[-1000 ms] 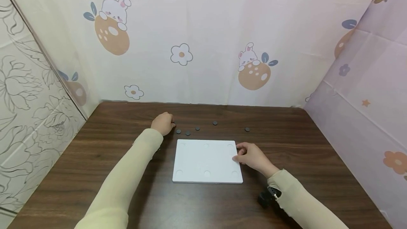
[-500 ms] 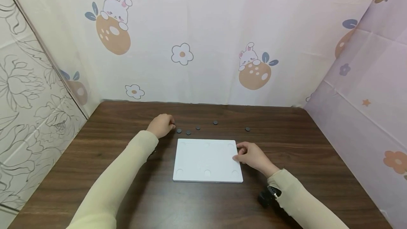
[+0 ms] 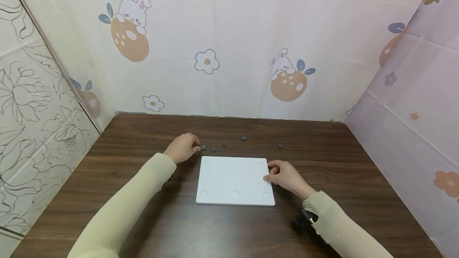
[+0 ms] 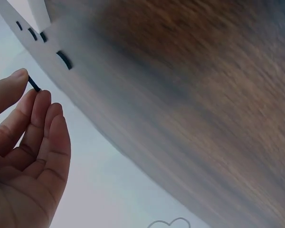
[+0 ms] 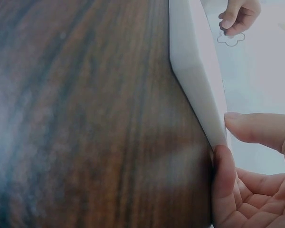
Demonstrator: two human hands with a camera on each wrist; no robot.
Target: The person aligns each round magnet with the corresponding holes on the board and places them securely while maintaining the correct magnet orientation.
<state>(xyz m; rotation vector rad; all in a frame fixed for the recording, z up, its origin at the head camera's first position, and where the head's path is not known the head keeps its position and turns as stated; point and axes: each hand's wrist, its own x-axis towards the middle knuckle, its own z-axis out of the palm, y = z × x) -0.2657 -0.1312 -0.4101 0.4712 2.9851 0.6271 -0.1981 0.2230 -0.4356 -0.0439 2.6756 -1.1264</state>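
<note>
White rectangular board [image 3: 235, 180] lying flat on the counter [image 3: 229, 230], with six shallow round recesses [image 3: 234, 195], three along each long edge. Beyond its far edge lie five small dark discs [image 3: 224, 144], spread apart; a sixth disc [image 4: 33, 84] is pinched, tilted, in the left hand [image 3: 181, 147].

From above and well back, the head view is facing 12 o'clock and down over the table [image 3: 233, 232]. Tilted wrist views are looking from close up, framing left hand [image 4: 35, 164] at 8 o'clock, right hand [image 5: 261, 183] at 4. All three are sharing the board [image 3: 234, 176].
</note>
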